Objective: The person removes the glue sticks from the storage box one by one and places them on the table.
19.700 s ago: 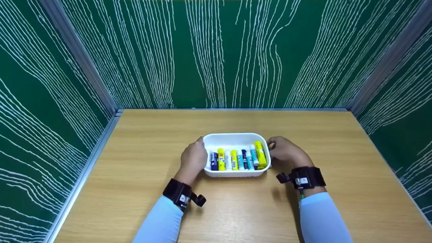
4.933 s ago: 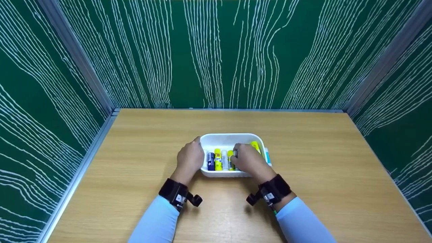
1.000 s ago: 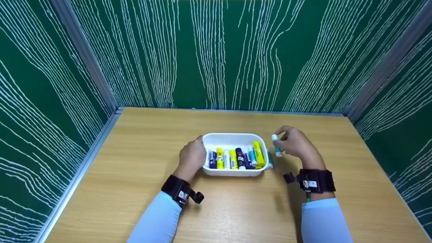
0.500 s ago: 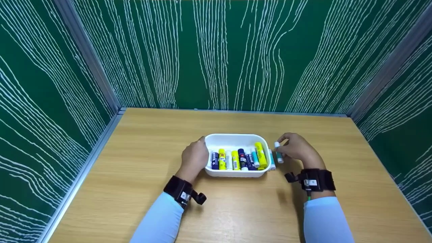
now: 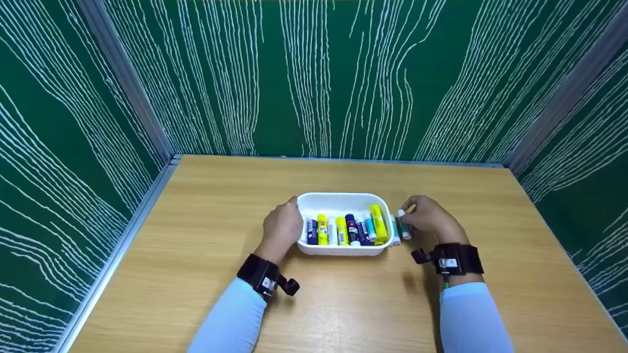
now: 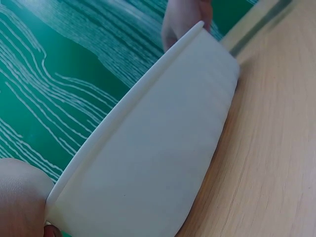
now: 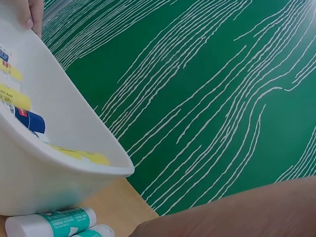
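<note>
A white plastic tub [image 5: 343,250] stands on the wooden table, several glue sticks lying side by side in it: yellow ones [image 5: 322,230], navy ones [image 5: 351,228] and a teal one [image 5: 370,229]. My left hand [image 5: 283,224] grips the tub's left rim; the left wrist view shows it at the rim's near end. To the right of the tub, my right hand [image 5: 431,216] pinches the upper end of a teal-and-white glue stick [image 5: 405,229]. Just left of that one, another teal-and-white glue stick [image 7: 64,222] lies against the tub's outer right side.
Green panels with white wavy lines [image 5: 338,78] rise behind the table and on both sides, joined by grey metal posts [image 5: 127,78]. Bare wooden tabletop [image 5: 333,304] stretches in front of the tub.
Over the seconds shown, my right hand has moved teal glue sticks from the tub to its right side. In the last second the held stick came down beside the other; my left hand stayed.
</note>
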The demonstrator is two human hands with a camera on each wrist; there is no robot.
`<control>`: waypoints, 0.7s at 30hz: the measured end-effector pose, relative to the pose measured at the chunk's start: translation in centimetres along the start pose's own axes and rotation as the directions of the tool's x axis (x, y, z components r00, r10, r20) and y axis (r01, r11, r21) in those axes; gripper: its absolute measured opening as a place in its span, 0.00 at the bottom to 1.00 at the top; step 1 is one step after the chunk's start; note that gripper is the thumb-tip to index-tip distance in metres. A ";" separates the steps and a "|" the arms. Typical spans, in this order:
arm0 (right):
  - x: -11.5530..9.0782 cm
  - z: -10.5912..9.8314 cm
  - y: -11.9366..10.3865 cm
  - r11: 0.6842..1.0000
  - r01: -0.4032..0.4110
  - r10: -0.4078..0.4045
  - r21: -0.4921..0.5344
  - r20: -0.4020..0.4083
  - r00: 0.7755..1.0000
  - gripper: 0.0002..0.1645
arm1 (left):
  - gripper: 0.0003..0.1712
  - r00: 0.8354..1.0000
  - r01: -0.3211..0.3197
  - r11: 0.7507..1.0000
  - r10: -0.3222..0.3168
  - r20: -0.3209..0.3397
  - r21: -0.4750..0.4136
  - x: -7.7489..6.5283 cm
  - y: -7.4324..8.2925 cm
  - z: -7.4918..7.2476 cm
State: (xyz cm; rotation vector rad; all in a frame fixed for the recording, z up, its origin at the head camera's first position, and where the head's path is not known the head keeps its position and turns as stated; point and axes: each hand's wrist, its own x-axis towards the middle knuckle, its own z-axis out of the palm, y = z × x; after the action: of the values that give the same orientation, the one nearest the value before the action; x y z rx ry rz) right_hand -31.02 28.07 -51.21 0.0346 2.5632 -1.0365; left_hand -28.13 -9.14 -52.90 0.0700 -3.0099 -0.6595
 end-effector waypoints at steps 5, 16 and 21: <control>0.1 0.1 -0.1 1.000 0.003 -0.003 -0.013 0.011 1.000 0.26 | 0.28 1.000 0.013 1.000 -0.013 0.014 0.007 0.2 0.0 0.0; 0.0 0.6 -0.1 0.997 -0.031 0.028 0.077 0.042 0.999 0.22 | 0.27 1.000 -0.002 1.000 0.002 -0.002 -0.011 0.0 -0.2 0.1; 0.0 0.8 0.2 0.986 -0.070 0.062 0.152 0.059 0.996 0.22 | 0.27 1.000 -0.003 1.000 0.003 -0.001 -0.007 0.0 -0.2 0.1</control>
State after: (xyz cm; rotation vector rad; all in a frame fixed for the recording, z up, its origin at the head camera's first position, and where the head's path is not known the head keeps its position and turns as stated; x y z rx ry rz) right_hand -30.69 27.66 -51.89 0.1303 2.4120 -1.1917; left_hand -28.13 -9.25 -53.10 0.0652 -3.0064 -0.6694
